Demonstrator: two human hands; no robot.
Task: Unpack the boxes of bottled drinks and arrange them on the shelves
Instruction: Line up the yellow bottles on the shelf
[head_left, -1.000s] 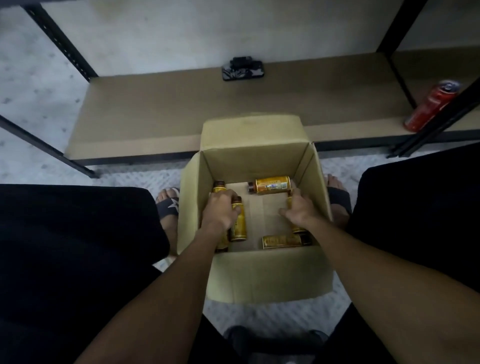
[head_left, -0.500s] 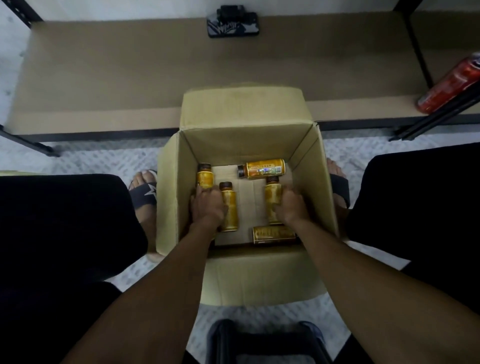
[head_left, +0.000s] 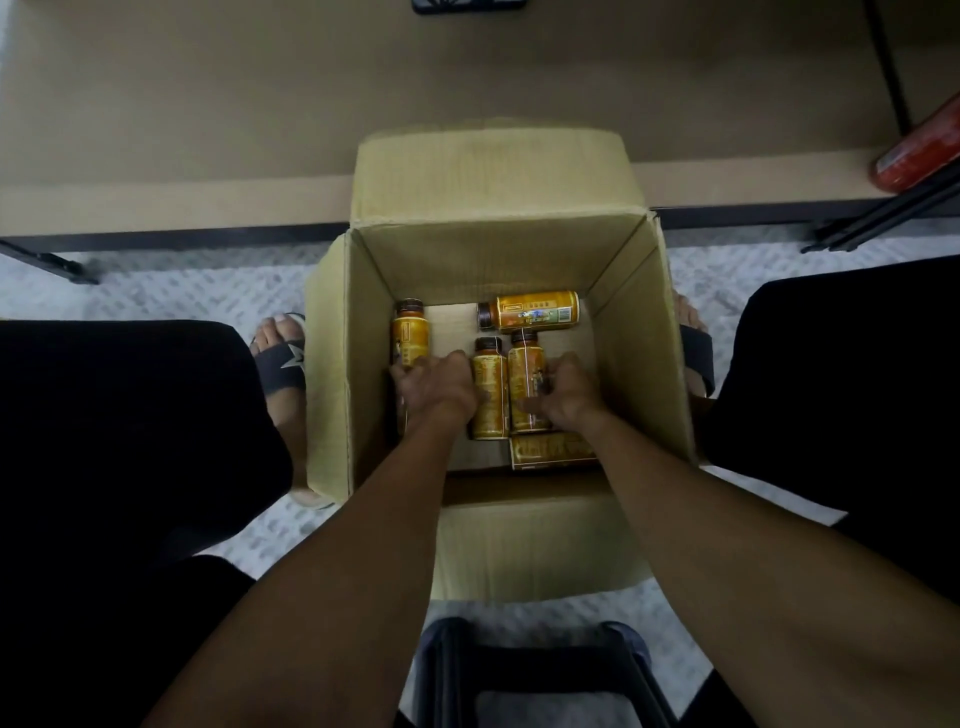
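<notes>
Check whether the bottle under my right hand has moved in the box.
Yes. The bottle under the right hand slid left, away from the box's right wall, up beside the middle bottle.

Open cardboard box (head_left: 493, 249) by low shelf (head_left: 208, 104); 5 gold bottles (head_left: 535, 312), brown caps, lying flat inside.

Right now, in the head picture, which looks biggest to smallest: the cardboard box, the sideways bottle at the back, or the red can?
1. Cardboard box, by far largest.
2-3. Sideways bottle and red can look alike; the picture edge cuts the can off, so no ranking.
</notes>
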